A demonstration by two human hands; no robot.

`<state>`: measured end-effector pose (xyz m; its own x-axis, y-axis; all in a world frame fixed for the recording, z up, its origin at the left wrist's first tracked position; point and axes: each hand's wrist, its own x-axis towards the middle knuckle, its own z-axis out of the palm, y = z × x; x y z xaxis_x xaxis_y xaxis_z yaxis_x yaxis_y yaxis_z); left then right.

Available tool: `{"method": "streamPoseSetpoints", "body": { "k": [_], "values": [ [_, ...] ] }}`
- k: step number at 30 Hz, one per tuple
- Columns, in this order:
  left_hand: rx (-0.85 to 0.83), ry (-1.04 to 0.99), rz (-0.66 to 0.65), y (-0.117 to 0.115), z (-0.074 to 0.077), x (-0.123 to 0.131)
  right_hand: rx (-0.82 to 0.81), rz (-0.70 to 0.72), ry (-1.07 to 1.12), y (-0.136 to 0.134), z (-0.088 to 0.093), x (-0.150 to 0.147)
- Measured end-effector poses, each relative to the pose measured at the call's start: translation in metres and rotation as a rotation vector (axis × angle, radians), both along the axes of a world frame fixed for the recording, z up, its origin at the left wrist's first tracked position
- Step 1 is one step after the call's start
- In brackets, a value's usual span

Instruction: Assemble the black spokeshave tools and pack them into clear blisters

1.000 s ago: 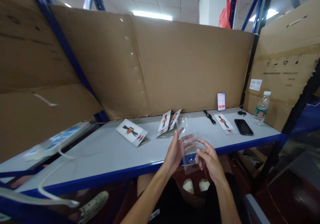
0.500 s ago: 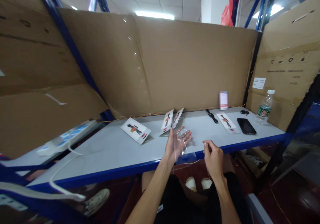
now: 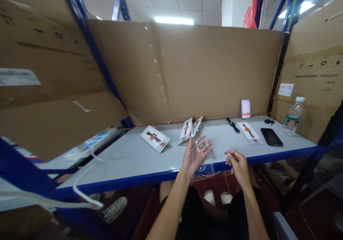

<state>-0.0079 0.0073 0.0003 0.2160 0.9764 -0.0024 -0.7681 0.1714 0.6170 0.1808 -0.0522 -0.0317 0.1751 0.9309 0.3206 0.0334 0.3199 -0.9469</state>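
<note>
My left hand [image 3: 197, 156] is palm up over the table's front edge, with a clear plastic blister shell [image 3: 201, 145] in its grip. The thumb stands along the shell's left side, and the fingers show through the plastic. To its right, apart from the shell, is my right hand [image 3: 237, 163], its fingers loosely bent and nothing visible in them. Just behind my left hand two printed cards [image 3: 185, 131] stand propped, each with a picture of a dark strap-like item. A similar card [image 3: 154, 138] leans at the left. A black watch-like band [image 3: 232, 125] lies farther right.
On the right side of the grey tabletop [image 3: 120, 161] are a flat card [image 3: 250, 133], a black phone [image 3: 271, 137], keys [image 3: 269, 121] and a water bottle [image 3: 292, 116]. A lit phone [image 3: 245, 108] leans on the cardboard wall [image 3: 214, 72]. A power strip [image 3: 91, 143] with white cable lies left.
The whole view has shifted, so things appear farther right. My left hand still holds the clear shell. My right hand's fingers have loosened slightly from a pinch-like curl.
</note>
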Motion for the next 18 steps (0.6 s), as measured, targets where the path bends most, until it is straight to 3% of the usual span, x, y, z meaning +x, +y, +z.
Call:
{"method": "streamPoseSetpoints", "body": {
  "k": [12, 14, 18],
  "values": [
    [0.148, 0.157, -0.054, -0.012, 0.009, 0.006, -0.004, 0.016, 0.006, 0.002, -0.003, 0.003],
    [0.173, 0.17, -0.067, -0.012, 0.009, 0.007, 0.014, -0.027, -0.065, -0.003, 0.0, 0.0],
    [0.182, 0.174, -0.085, -0.01, 0.007, 0.007, 0.167, -0.245, -0.386, -0.012, 0.018, -0.018]
  ]
}}
